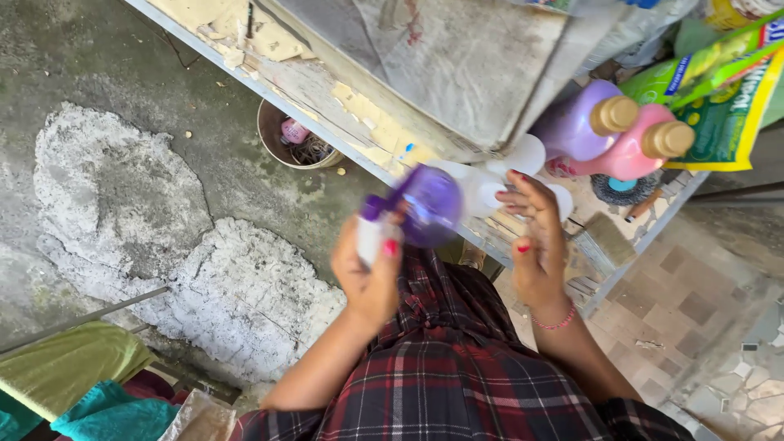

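So from my feed looking down, the left hand [371,273] is wrapped around the white neck of a round purple plastic bottle with a purple cap [416,208], thumb on the near side, and the whole thing is motion-blurred so I can't make out much detail on it. The right hand [535,245] is wide with the fingers spread, palm turned toward the bottle, holding nothing, just beside the purple bottle and right in front of a white plastic bottle [510,167] that lies on the worn, peeling wooden shelf [359,110]. Whether the fingertips actually touch that white bottle I can't tell, too blurry. Just past the right hand, further along the shelf, a lilac bottle with a tan cap [584,122] and a pink bottle with a tan cap [645,151] sit side by side, with a green and yellow plastic bag [719,106] behind them and a small round scrubber [621,188] near their bases. Beyond the left hand, down on the cracked concrete floor, there's a brown bowl [290,139] with odds and ends in it. As far as progress goes, my read is the purple bottle is already off the shelf and in hand, cap looks on, and nothing is poured or opened yet.
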